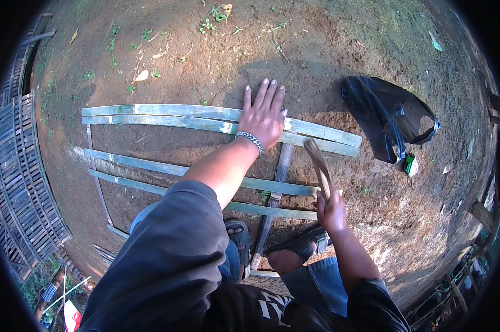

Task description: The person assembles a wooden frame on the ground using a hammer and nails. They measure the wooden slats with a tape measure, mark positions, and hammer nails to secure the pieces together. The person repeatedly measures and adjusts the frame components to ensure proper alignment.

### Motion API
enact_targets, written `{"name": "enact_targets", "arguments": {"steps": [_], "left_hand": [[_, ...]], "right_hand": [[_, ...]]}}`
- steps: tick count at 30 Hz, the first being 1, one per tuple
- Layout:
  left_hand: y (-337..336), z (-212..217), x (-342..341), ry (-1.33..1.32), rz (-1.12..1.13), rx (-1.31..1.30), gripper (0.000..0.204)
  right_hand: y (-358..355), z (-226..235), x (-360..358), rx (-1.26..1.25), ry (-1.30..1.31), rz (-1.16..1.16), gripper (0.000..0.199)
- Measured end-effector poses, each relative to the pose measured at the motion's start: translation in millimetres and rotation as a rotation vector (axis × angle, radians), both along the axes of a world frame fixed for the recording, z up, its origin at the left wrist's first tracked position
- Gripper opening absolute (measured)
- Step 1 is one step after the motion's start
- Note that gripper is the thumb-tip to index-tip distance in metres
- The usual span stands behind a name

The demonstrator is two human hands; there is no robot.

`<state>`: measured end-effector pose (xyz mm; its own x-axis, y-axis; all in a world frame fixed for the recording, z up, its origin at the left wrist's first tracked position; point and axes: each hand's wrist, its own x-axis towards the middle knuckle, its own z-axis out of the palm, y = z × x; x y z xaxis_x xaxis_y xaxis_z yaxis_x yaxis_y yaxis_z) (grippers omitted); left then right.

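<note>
Long split-bamboo slats lie on the bare ground, placed across a dark wooden crosspiece (268, 221) and a thinner crosspiece (99, 191) at the left. My left hand (262, 115) presses flat on the two far slats (172, 115), which lie side by side; its fingers are stretched out past their far edge. Closer to me, two more slats (145, 162) run apart from each other. My right hand (331, 211) is wrapped round a brown wooden stick (320, 169), which points up and away toward the right end of the far slats.
A black plastic bag (385, 116) lies on the ground at the right, with a small green-and-black object (409, 165) beside it. A slatted bamboo structure (26, 188) stands along the left edge. My sandalled feet (302, 243) are close to the near slats.
</note>
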<state>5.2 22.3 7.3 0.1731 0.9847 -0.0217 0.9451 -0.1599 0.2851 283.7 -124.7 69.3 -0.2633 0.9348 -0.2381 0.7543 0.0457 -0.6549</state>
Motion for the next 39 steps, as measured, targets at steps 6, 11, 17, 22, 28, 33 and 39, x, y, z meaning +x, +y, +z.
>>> {"name": "enact_targets", "arguments": {"steps": [6, 11, 17, 22, 28, 33, 39], "left_hand": [[-1, 0, 0, -0.017, 0.018, 0.008, 0.061], [-2, 0, 1, -0.036, 0.019, -0.017, 0.061], [-2, -1, 1, -0.029, 0.011, -0.013, 0.062], [0, -2, -2, -0.038, 0.016, -0.002, 0.063], [3, 4, 0, -0.023, 0.010, -0.052, 0.062], [1, 1, 6, -0.014, 0.019, -0.068, 0.060], [0, 0, 6, 0.038, 0.002, -0.022, 0.060]], "right_hand": [[11, -2, -5, -0.280, -0.283, 0.068, 0.036], [7, -2, -8, -0.273, -0.300, 0.042, 0.037], [12, -1, -7, -0.348, -0.359, 0.036, 0.034], [5, 9, 17, -0.344, -0.411, 0.026, 0.033], [-39, 29, 116, -0.289, -0.547, -0.181, 0.039], [-53, 27, 154, -0.381, -0.772, -0.410, 0.049], [-61, 13, 198, -0.432, -0.754, -0.371, 0.057]]}}
